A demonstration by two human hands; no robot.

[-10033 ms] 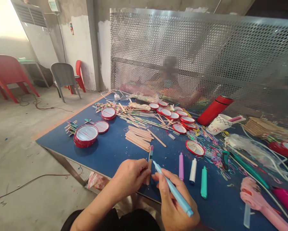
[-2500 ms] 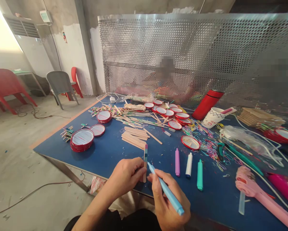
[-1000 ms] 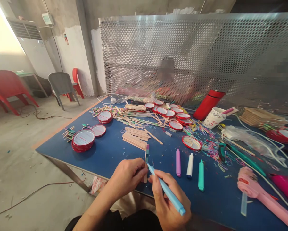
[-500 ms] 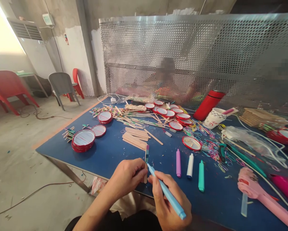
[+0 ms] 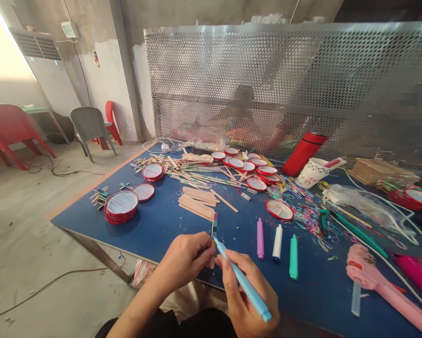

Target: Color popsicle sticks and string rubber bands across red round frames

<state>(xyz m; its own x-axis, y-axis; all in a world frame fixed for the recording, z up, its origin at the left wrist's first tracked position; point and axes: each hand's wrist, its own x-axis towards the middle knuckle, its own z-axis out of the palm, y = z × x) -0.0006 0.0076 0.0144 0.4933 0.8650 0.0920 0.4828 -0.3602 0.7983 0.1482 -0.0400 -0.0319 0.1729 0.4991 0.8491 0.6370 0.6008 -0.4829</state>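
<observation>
My left hand (image 5: pixel 187 257) pinches a wooden craft stick (image 5: pixel 214 226) upright at the near edge of the blue table (image 5: pixel 161 220); the stick's upper part carries coloured bands. My right hand (image 5: pixel 244 291) grips a light blue marker (image 5: pixel 241 280), whose tip touches the stick just above my left fingers. Purple (image 5: pixel 260 232), white (image 5: pixel 277 242) and green (image 5: pixel 293 257) markers lie side by side just right of my hands. A pile of plain wooden sticks (image 5: pixel 198 202) lies beyond the held stick.
Red-rimmed round mirrors (image 5: pixel 121 205) sit stacked at the left, and more of them (image 5: pixel 256 168) lie at the back. A red flask (image 5: pixel 304 153), a paper cup (image 5: pixel 312 172), loose rubber bands (image 5: pixel 311 220) and pink tools (image 5: pixel 383 291) fill the right. A person sits behind the perforated metal screen (image 5: pixel 284 84).
My hands have stayed in the same place with the stick and marker; the marker tip has shifted slightly along the stick. The view has moved a little.
</observation>
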